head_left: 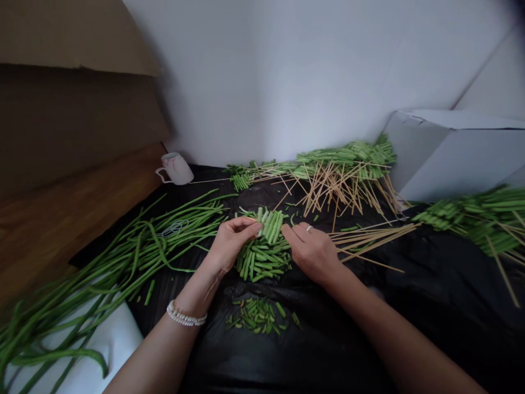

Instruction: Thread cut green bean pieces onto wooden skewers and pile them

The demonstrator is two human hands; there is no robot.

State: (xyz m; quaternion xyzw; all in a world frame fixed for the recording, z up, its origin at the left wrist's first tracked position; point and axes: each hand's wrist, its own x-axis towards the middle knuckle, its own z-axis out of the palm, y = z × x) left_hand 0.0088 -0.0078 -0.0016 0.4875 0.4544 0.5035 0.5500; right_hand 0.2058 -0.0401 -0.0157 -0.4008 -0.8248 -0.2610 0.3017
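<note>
Nearest, below the fingers, a loose scatter of short, blunt bean trimmings (258, 316) lies on creased, glossy black plastic (324, 355). Off to the lower left of the fingers, smooth, rope-like long beans (135, 249) curve and overlap, their near ends draped over a smooth white surface (118, 334). A bracelet (185, 314) of round, pearly beads circles the left wrist. Just under the fingers is a heap of cut bean pieces (262, 262), slim green cylinders lying at mixed angles. Above it, between the two hands, sits a row of bean pieces (271, 225), set side by side like a small raft. The left hand (232, 241) pinches the row's left end between thumb and forefinger; the right hand (315, 254), wearing a thin ring (309, 229), has its fingers curled close together at the right end, though I cannot tell whether they grip anything. Right of these fingers, straight, pale wooden sticks (375, 236) fan out towards a mound of bean pieces (479, 216). Farther beyond the fingers, bundled bean pieces (348, 156) lie stacked, with crisscrossed sticks (334, 189) jutting from them, beside a flat-sided white box (459, 145). Beyond the fingers to the left, a white mug (177, 168) stands before a smooth, pale wall (262, 82).
</note>
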